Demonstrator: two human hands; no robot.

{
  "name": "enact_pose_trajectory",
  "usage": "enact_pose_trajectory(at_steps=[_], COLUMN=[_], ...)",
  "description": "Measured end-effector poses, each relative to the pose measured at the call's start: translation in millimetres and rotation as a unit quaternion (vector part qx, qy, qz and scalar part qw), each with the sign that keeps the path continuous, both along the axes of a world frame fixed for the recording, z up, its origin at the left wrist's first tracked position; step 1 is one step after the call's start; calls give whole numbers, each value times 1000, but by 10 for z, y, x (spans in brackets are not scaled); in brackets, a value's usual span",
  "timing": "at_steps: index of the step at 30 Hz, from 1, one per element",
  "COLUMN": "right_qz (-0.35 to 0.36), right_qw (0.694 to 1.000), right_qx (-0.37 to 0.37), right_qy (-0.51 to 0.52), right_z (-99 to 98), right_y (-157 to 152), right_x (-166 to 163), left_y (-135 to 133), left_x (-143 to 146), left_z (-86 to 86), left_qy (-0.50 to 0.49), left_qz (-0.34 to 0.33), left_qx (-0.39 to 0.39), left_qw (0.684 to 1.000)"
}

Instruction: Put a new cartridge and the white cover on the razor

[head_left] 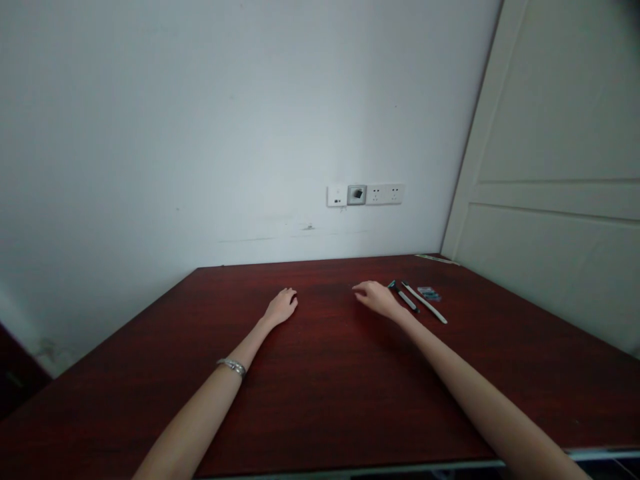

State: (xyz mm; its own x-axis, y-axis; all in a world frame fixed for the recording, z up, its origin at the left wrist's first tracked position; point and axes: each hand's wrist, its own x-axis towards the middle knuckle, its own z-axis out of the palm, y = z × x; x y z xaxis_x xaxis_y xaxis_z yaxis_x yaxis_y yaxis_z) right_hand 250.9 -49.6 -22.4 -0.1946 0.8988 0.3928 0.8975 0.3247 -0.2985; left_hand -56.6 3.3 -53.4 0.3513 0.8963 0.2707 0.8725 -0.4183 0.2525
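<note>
My left hand point(281, 306) lies palm down on the dark red table, its fingers loosely stretched and holding nothing. A silver bracelet point(233, 366) circles that wrist. My right hand point(377, 298) is over the table further right, fingers pointing left with a gap at the thumb and nothing visible in them. Just right of it lies a razor point(407, 300) with a grey and black handle, its head partly behind the hand. Beside the razor is a long, thin white handle-like piece point(427, 307) with a dark end. Small clear-and-dark pieces, perhaps a blade pack point(429, 293), lie beyond it.
The table point(315, 393) meets a white wall at the back, where switches and sockets point(385, 194) are mounted. A pale panelled door or cabinet side point(555, 200) stands along the right. A thin light strip point(436, 259) lies at the back right corner.
</note>
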Motion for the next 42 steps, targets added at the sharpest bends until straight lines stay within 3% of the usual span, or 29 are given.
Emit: enact_pose_trajectory(at_steps=[4,9,16,24,29,32,35,39,42], right_qz=[-189,-249,-239,-238,-255,-247,-193,-132,-85], right_qw=[981,967,964,966,964,964,961,921,896], right_qx=[15,-46,-111,-94,-79,-46,-7,8,23], right_qy=[33,9,-23,-34,17,87,197,365,435], right_z=[288,252,34,-81,-65,-44,-2,93,169], right_y=[-119,-306,-345,-279,-286,-262,-249,-332,-457], right_x=[556,1057,1055,1056,1097,1075,946,589,264], left_y=[5,20,13,3,34,83,76,-115,-317], left_x=[-1,3,23,51,16,36,173,512,790], left_z=[-9,-12,8,14,55,192,421,718,832], left_qy=[-2,-10,-8,-5,-7,-38,-131,-206,-257], left_qz=[1,3,2,4,-6,-25,-55,-147,-191], left_qx=[3,3,4,9,3,-10,15,-14,-29], left_qw=[1000,1000,1000,1000,1000,999,990,967,947])
